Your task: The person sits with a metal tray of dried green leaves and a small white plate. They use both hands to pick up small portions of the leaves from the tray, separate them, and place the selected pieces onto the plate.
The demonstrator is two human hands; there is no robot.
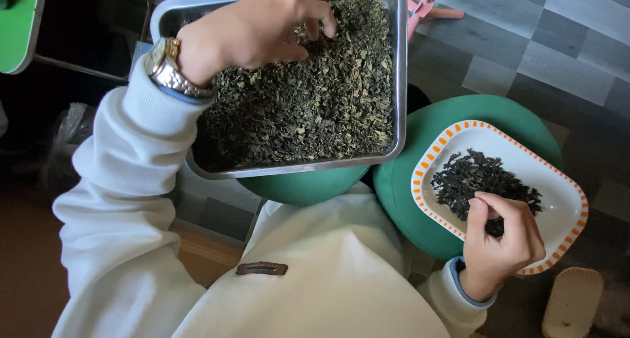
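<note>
A steel tray (396, 69) full of dried green leaves (315, 95) rests on a green stool (302, 186). My left hand (256, 29), with a metal watch (167, 69) on the wrist, reaches into the leaves and pinches some between fingertips. To the right, a white plate with an orange dashed rim (558, 187) holds a small pile of darker leaves (476, 177) and sits on a second green stool (400, 193). My right hand (502, 243) grips the plate's near edge, thumb on top beside the dark pile.
Grey tiled floor (525, 42) lies behind the stools. A pink tool (426, 10) lies on the floor past the tray. A green table edge (16, 23) shows top left. A pale slipper (572, 302) is bottom right.
</note>
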